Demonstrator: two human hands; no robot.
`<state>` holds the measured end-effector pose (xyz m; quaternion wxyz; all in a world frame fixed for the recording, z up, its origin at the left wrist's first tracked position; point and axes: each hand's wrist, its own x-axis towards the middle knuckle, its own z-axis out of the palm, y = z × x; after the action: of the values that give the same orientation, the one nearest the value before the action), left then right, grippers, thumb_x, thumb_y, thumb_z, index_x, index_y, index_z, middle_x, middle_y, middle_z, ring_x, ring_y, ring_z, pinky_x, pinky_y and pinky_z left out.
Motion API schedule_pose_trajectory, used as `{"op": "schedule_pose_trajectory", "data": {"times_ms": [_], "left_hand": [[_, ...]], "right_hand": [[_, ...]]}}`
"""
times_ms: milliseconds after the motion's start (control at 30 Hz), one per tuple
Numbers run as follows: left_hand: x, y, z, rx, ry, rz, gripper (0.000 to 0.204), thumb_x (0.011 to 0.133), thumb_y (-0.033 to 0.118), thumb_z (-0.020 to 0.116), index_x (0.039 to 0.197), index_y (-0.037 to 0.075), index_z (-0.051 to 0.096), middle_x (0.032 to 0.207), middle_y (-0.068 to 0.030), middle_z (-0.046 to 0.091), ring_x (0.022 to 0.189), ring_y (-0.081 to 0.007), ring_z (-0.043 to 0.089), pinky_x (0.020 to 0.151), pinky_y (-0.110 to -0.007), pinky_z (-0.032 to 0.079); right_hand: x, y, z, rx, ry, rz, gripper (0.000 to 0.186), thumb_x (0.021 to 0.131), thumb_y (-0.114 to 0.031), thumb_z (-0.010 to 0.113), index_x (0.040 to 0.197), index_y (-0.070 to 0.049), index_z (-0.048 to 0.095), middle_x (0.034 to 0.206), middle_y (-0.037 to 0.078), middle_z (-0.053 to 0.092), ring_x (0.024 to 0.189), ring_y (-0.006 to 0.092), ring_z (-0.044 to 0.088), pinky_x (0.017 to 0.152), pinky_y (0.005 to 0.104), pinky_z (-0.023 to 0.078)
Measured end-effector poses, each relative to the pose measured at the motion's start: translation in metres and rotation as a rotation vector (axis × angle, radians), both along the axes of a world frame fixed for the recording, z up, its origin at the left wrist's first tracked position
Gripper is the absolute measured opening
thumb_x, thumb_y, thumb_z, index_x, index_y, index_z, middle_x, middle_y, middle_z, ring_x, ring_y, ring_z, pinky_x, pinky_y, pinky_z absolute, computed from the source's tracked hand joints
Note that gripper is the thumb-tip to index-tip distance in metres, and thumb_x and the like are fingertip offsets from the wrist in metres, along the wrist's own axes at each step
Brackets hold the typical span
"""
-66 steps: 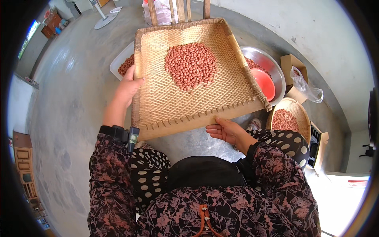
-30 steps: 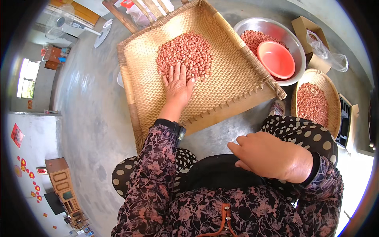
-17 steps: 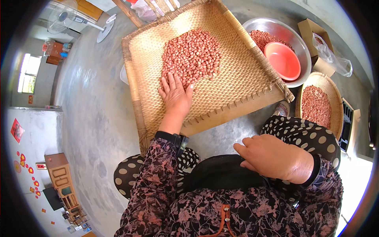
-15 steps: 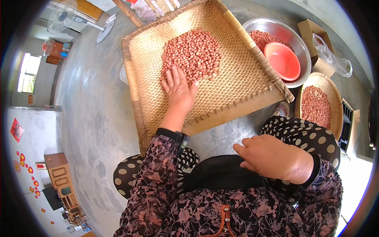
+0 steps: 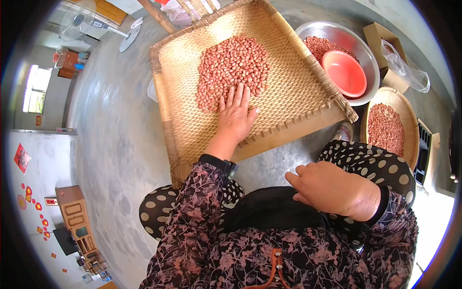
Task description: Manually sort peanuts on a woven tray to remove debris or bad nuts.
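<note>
A heap of shelled red-skinned peanuts lies in a square woven bamboo tray. My left hand rests palm down at the near edge of the heap, its fingers stretched out and touching the peanuts. Above my right thigh is my right hand, back upward, with the fingers curled under. Its palm is hidden, so I cannot make out whether anything is in it.
Right of the tray stands a steel basin of peanuts with a red plastic bowl inside. A round woven basket holds more peanuts. Behind them is an opened cardboard box with a plastic bag. A fan stands far left.
My left hand has moved right along the near edge of the peanut heap, fingers still outstretched. My right hand has stayed nearly still.
</note>
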<state>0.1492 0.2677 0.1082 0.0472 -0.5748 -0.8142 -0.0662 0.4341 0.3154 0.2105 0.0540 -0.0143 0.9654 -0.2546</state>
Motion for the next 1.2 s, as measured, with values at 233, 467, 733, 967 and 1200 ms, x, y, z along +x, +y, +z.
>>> {"op": "schedule_pose_trajectory", "data": {"times_ms": [233, 467, 733, 967, 1200], "left_hand": [[0.014, -0.035, -0.004, 0.012, -0.008, -0.1, 0.056, 0.095, 0.037, 0.045, 0.142, 0.007, 0.038, 0.153, -0.0127, 0.024, 0.142, -0.0319, 0.019, 0.114, -0.049, 0.009], [-0.027, -0.026, 0.016, 0.224, -0.316, 0.008, 0.046, 0.098, 0.033, 0.039, 0.128, 0.003, 0.054, 0.141, -0.0181, 0.043, 0.135, -0.0326, 0.033, 0.113, -0.047, 0.019], [-0.053, 0.042, 0.012, 0.215, -0.136, 0.056, 0.059, 0.098, 0.041, 0.032, 0.148, 0.01, 0.025, 0.152, -0.0162, 0.024, 0.142, -0.0329, 0.018, 0.114, -0.046, 0.015], [0.002, 0.063, 0.0, 0.016, 0.017, -0.043, 0.059, 0.098, 0.042, 0.032, 0.149, 0.014, 0.023, 0.157, -0.0103, 0.013, 0.144, -0.0301, 0.011, 0.116, -0.046, 0.007], [0.027, 0.042, -0.009, 0.028, -0.03, -0.133, 0.06, 0.096, 0.04, 0.037, 0.148, 0.012, 0.024, 0.155, -0.0106, 0.018, 0.143, -0.0315, 0.015, 0.116, -0.044, 0.008]], "right_hand": [[0.001, -0.005, 0.002, 0.021, 0.003, 0.018, 0.024, 0.082, -0.021, 0.064, 0.09, 0.0, 0.055, 0.079, 0.014, 0.061, 0.076, 0.0318, 0.063, 0.067, 0.0406, 0.051], [0.006, -0.005, 0.0, 0.004, 0.02, 0.001, 0.022, 0.082, -0.02, 0.064, 0.089, -0.001, 0.055, 0.077, 0.014, 0.061, 0.074, 0.0317, 0.063, 0.066, 0.0406, 0.05], [-0.002, -0.002, -0.009, -0.048, 0.025, -0.012, 0.02, 0.082, -0.019, 0.063, 0.086, -0.001, 0.057, 0.077, 0.015, 0.062, 0.074, 0.034, 0.062, 0.067, 0.0417, 0.05], [-0.007, -0.003, -0.009, -0.041, -0.016, 0.002, 0.021, 0.081, -0.018, 0.063, 0.087, 0.001, 0.058, 0.077, 0.016, 0.062, 0.075, 0.0349, 0.064, 0.066, 0.043, 0.051], [-0.007, -0.009, -0.012, -0.014, -0.026, 0.01, 0.022, 0.081, -0.019, 0.064, 0.087, 0.001, 0.058, 0.077, 0.016, 0.062, 0.075, 0.0346, 0.064, 0.066, 0.0423, 0.051]]}}
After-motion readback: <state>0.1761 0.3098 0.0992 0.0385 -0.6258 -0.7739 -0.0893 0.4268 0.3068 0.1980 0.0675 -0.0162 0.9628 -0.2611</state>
